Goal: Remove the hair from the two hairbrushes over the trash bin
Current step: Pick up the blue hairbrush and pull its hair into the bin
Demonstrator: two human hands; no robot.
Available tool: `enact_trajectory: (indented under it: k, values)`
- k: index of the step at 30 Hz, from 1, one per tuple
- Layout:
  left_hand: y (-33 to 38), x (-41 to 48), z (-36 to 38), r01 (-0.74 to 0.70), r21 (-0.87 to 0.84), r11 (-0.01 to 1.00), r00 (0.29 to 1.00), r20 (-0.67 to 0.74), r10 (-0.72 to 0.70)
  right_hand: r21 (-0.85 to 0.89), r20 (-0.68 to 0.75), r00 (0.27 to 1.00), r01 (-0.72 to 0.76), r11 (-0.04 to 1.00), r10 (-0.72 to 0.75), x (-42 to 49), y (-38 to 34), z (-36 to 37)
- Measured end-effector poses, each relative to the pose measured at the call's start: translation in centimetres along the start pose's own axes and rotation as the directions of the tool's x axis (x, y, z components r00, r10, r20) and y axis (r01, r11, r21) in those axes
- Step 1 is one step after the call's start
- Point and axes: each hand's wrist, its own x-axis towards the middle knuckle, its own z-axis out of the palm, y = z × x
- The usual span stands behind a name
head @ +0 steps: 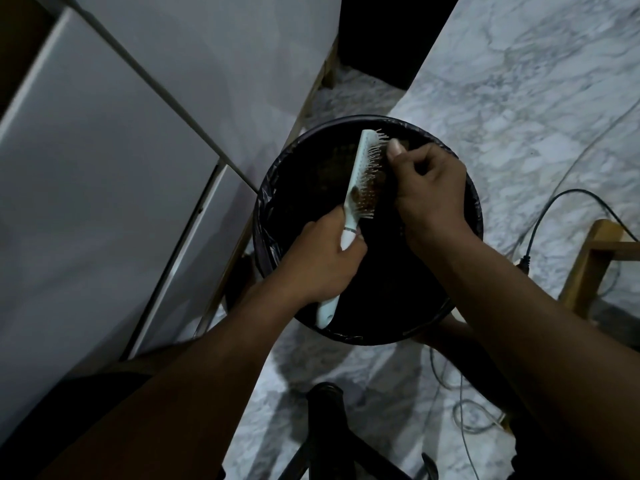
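Observation:
A white hairbrush (356, 174) is held on its side over the round black trash bin (273, 188), bristles facing right. Brown hair (372, 183) is tangled among the bristles. My left hand (322, 261) is wrapped around the brush handle, whose end sticks out below the fist. My right hand (427, 188) is at the bristles near the brush's far end, thumb and fingers pinched at the hair. Only one hairbrush is in view.
The bin has a black liner and stands on a marble floor (519, 98). White cabinet panels (104, 168) rise on the left. Cables (540, 216) trail at the right beside a wooden frame (588, 265). A dark chair base (325, 427) sits below.

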Motion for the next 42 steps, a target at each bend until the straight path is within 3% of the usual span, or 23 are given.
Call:
enact_trajectory:
  k: [4, 7, 9, 12, 14, 16, 24, 29, 37, 39, 42]
  values:
    - [0.0, 0.3, -0.2, 0.014, -0.021, 1.0, 1.0, -0.005, -0.015, 0.152, 0.029, 0.983, -0.181, 0.972, 0.179, 0.0, -0.2, 0.3]
    - [0.0, 0.3, -0.3, 0.036, -0.041, 0.999, 0.999, -0.014, -0.036, 0.247, 0.161, 0.959, -0.269, 0.931, 0.234, -0.2, -1.1, 0.2]
    - [0.0, 0.3, -0.2, 0.045, -0.022, 0.999, 0.999, -0.011, -0.045, 0.166, 0.266, 0.951, -0.209, 0.964, 0.16, -0.3, -1.6, -0.4]
    - [0.0, 0.2, -0.2, 0.05, 0.003, 0.999, 0.999, 0.007, -0.05, -0.068, 0.371, 0.928, 0.029, 0.997, -0.002, -0.3, -1.1, -0.6]
    - [0.1, 0.0, -0.2, 0.04, 0.007, 0.999, 0.999, 0.023, -0.04, -0.165, 0.303, 0.95, 0.128, 0.978, -0.073, -0.4, -0.7, -0.5]
    - [0.2, 0.0, -0.1, 0.023, 0.015, 1.0, 0.999, 0.023, -0.023, -0.163, 0.212, 0.972, 0.136, 0.977, -0.1, -0.4, -0.4, -0.5]
    - [-0.2, 0.3, -0.1, 0.021, -0.001, 1.0, 1.0, -0.007, -0.021, -0.114, 0.048, 0.997, 0.071, 0.991, -0.066, -0.2, 0.2, 0.3]
    - [-0.2, 0.5, -0.3, 0.02, -0.047, 0.999, 1.0, -0.008, -0.021, 0.017, -0.006, 0.999, -0.047, 0.999, 0.047, -0.4, 0.5, 0.8]
    - [0.0, 0.8, -0.5, 0.047, -0.073, 0.996, 0.998, -0.035, -0.05, 0.225, 0.053, 0.98, -0.2, 0.954, 0.193, -0.8, 0.2, 1.4]
    - [-0.1, 0.7, -0.4, 0.06, -0.049, 0.997, 0.997, -0.04, -0.062, 0.178, 0.162, 0.966, -0.227, 0.957, 0.199, -1.0, -0.1, 1.1]
    - [-0.1, 0.5, -0.3, 0.067, -0.025, 0.997, 0.998, -0.012, -0.068, -0.031, 0.283, 0.958, -0.04, 0.999, 0.047, -1.3, -0.3, 0.7]
